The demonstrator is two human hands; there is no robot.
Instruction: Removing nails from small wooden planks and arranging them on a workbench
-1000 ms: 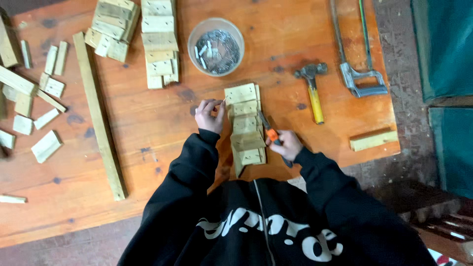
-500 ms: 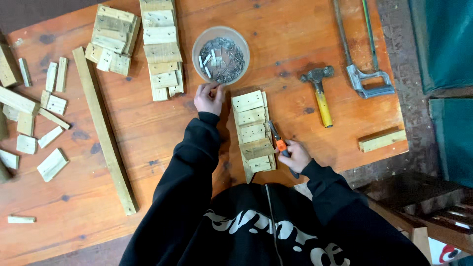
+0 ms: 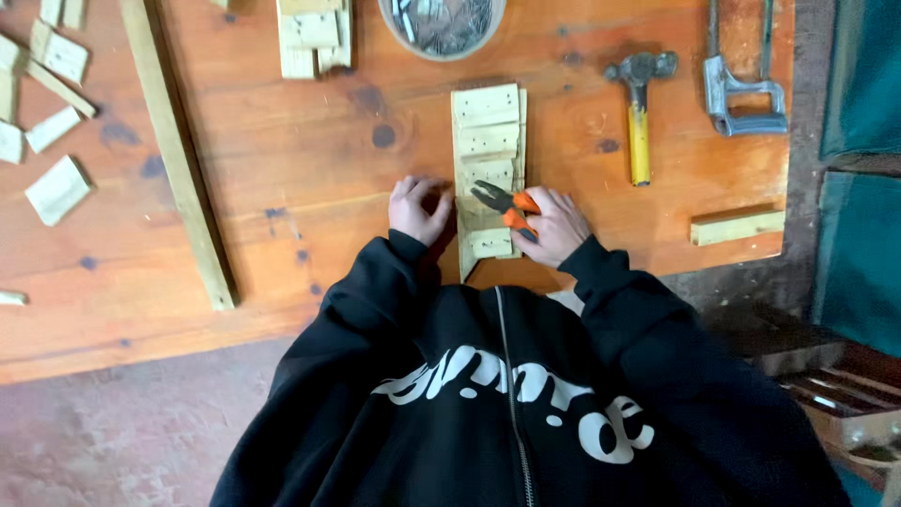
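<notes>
Orange-stained planks make up the workbench, seen from above over a black hooded top; half a second ago the left hand was up by the round dish of nails, and now it has drawn back to rest just left of the slatted wooden piece, fingers curled, its grip unclear. Right hand stays clenched on the orange-handled pliers — their dark nose lies across the slats, pointing left; the slatted piece sits between both hands, running away toward the dish. Farther right of the right hand lie a yellow-handled hammer and a hacksaw; a long batten lies well left of the left hand.
</notes>
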